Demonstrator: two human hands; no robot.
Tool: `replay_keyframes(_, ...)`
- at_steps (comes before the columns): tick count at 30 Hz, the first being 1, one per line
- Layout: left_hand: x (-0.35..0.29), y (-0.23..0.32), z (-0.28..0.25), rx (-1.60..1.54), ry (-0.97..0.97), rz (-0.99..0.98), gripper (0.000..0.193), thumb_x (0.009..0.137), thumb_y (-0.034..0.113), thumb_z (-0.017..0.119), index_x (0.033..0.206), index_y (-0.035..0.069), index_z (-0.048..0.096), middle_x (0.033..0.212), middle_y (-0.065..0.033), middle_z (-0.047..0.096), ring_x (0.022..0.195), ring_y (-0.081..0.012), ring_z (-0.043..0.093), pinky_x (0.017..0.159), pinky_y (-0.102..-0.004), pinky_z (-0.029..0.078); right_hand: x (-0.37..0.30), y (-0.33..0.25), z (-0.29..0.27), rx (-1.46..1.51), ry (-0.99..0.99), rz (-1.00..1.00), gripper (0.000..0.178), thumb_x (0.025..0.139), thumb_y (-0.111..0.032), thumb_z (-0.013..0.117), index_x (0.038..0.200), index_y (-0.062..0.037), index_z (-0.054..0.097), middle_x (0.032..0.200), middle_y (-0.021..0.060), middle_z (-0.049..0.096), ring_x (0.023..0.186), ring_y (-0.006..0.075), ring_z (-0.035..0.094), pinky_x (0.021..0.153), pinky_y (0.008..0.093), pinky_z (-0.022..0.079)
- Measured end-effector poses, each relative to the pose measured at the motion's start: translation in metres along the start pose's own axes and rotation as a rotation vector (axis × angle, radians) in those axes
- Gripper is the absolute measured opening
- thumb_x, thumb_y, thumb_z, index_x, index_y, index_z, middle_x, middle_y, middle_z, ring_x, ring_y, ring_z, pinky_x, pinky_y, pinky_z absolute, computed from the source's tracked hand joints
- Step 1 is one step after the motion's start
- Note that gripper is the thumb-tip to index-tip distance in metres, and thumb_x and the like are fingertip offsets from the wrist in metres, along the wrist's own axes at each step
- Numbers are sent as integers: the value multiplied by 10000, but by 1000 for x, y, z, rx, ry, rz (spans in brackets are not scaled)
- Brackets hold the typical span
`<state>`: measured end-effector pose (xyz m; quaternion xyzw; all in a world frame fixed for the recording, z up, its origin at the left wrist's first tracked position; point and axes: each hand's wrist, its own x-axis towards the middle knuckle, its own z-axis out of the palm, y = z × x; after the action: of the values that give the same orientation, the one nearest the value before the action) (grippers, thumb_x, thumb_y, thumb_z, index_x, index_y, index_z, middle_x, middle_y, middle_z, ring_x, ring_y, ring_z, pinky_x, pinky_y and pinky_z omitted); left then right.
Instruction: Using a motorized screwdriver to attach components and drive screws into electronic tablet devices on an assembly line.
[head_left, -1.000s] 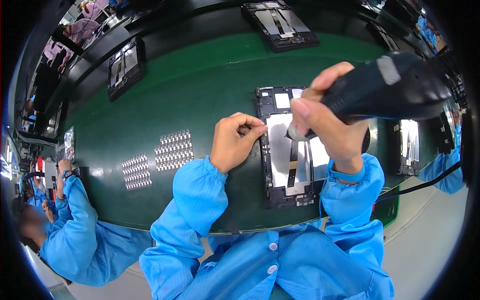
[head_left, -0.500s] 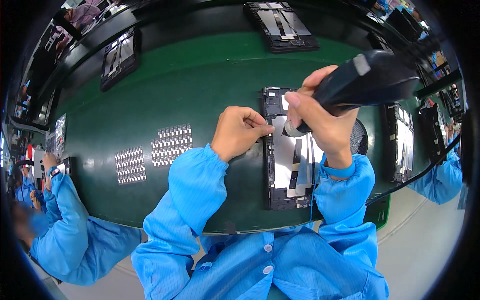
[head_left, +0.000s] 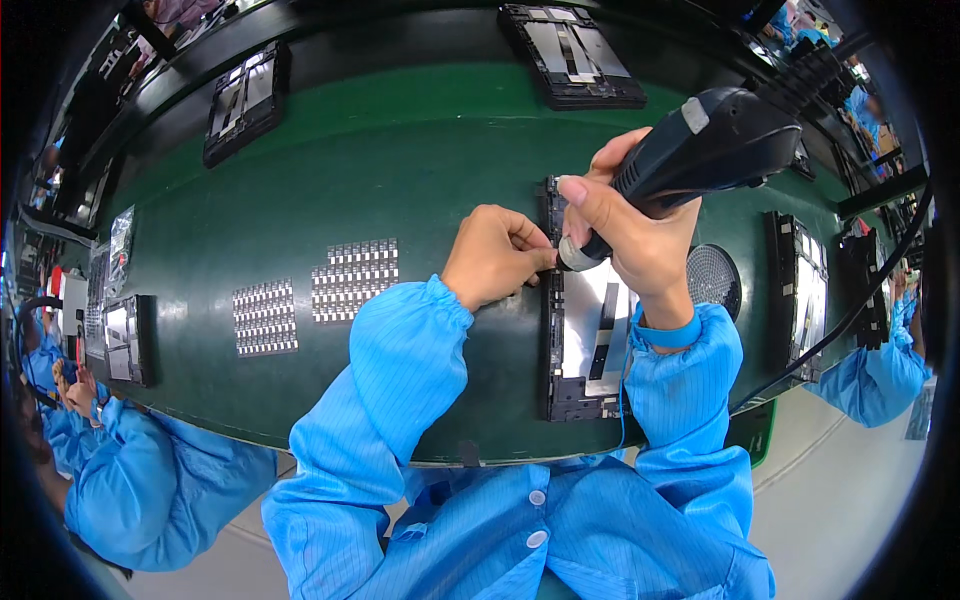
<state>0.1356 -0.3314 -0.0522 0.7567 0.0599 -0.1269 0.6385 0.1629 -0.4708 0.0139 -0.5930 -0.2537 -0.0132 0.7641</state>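
Gripping a black power tool (head_left: 715, 140) in the right hand (head_left: 645, 240), tipped down toward the left hand (head_left: 490, 260), probably for close aim. Pinching left-handed, thumb and finger together, at the opened device (head_left: 580, 330) beneath the right hand, maybe to steady it; can't tell if pinning anything. Fingers curled rightward.

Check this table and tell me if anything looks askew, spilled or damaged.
Nothing plainly spilled or broken. One small oddity: the black-and-white sheet nearer the left hand lacks its upper-left corner, so its outline is stepped; pieces may have been used. The open tablet lies flat, partly hidden by the right hand and dark tool.
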Motion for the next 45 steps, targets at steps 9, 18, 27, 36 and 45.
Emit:
replay_keyframes(9, -29, 4, -34, 347, -37, 252, 126, 746, 67, 705, 856, 6, 710, 759, -139, 690, 704, -242, 673, 674, -317, 536, -19, -5, 7, -84, -9, 57, 258, 772, 93, 649, 906, -38, 472, 669, 62, 577, 533, 115, 565, 519, 235, 471)
replay_keyframes(18, -83, -17, -156, 855, 258, -1, 412, 595, 212, 855, 923, 52, 664, 902, -95, 569, 758, -219, 562, 683, -324, 489, -12, -17, -11, 25, 35, -117, 226, 758, 64, 707, 897, 2, 541, 634, 37, 566, 515, 97, 562, 456, 215, 447)
replay_keyframes(27, -77, -23, -149, 171, 239, -97, 186, 677, -88, 751, 794, -29, 618, 738, -59, 646, 680, -113, 630, 612, -213, 508, -42, -64, -140, -67, 289, -268, 251, 748, 37, 713, 931, -3, 546, 567, 64, 559, 456, 133, 549, 456, 243, 449)
replay_keyframes(36, -85, -11, -65, 837, 488, 592, 156, 655, -19, 775, 711, 1, 631, 668, -87, 642, 533, -168, 570, 513, -262, 450, -49, -37, -173, -117, 427, -217, 188, 738, 63, 713, 845, 14, 566, 608, 45, 594, 473, 104, 563, 430, 225, 429)
replay_keyframes(45, -100, -18, 15, 595, 246, 438, 121, 675, -9, 774, 739, -7, 672, 689, -103, 659, 556, -136, 604, 512, -235, 474, -40, -24, -166, -166, 380, -157, 166, 747, 10, 728, 817, 5, 578, 582, 46, 589, 464, 102, 560, 431, 227, 431)
